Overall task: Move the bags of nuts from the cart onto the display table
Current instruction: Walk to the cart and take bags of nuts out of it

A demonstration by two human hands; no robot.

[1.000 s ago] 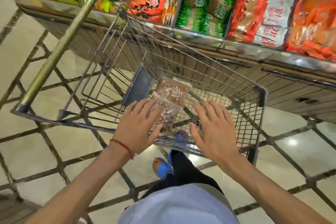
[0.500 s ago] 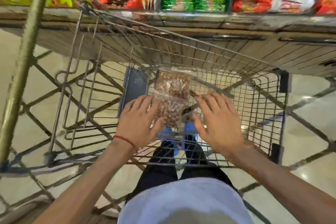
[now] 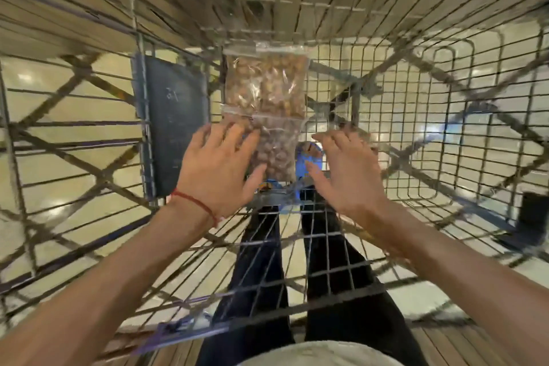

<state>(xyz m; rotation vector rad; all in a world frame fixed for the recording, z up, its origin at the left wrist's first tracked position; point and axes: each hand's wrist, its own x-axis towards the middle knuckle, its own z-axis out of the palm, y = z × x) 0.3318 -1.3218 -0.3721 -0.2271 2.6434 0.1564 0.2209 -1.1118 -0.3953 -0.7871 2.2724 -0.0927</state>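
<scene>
lying in the cart (image 3: 416, 128), near bag (image 3: 277, 154) and far bag (image 3: 264, 83) appear light, soft, slippery; left grip (image 3: 214, 169) and right grip (image 3: 347, 175), both spread empty, flank the near bag's sides: take hold there.

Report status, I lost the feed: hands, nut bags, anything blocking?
Left hand open, over near bag; right hand open beside it. Far bag beyond, both lying in cart, neither gripped. Nothing between hands and bags.
</scene>
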